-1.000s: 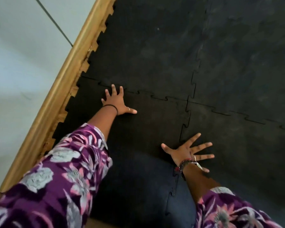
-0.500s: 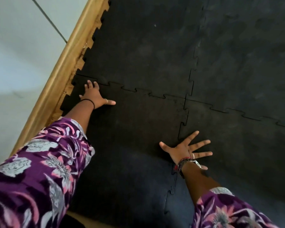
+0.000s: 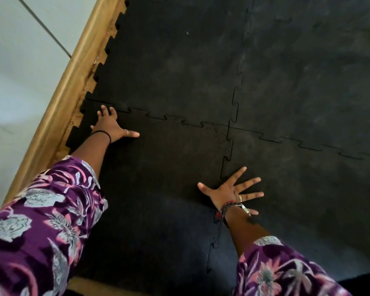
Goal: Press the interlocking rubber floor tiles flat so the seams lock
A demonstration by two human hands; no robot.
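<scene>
Black interlocking rubber floor tiles cover the floor. The near-left tile [image 3: 162, 178] meets the far-left tile [image 3: 171, 67] along a toothed seam [image 3: 179, 121]. My left hand [image 3: 111, 127] lies flat, fingers apart, on the near-left tile's far-left corner, fingertips at that seam. My right hand [image 3: 231, 193] is spread flat over the upright seam [image 3: 225, 161] between the near-left tile and the near-right tile [image 3: 308, 189]. Neither hand holds anything.
A wooden skirting board [image 3: 68, 86] runs diagonally along the tiles' left edge, with a pale wall [image 3: 19, 71] behind it. The tiles' jagged left tabs [image 3: 81, 116] butt against the wood. More dark tiles [image 3: 308, 71] extend to the far right.
My left hand has slid left along the far seam, from mid-tile toward the corner by the skirting board. My right hand has stayed spread on the upright seam.
</scene>
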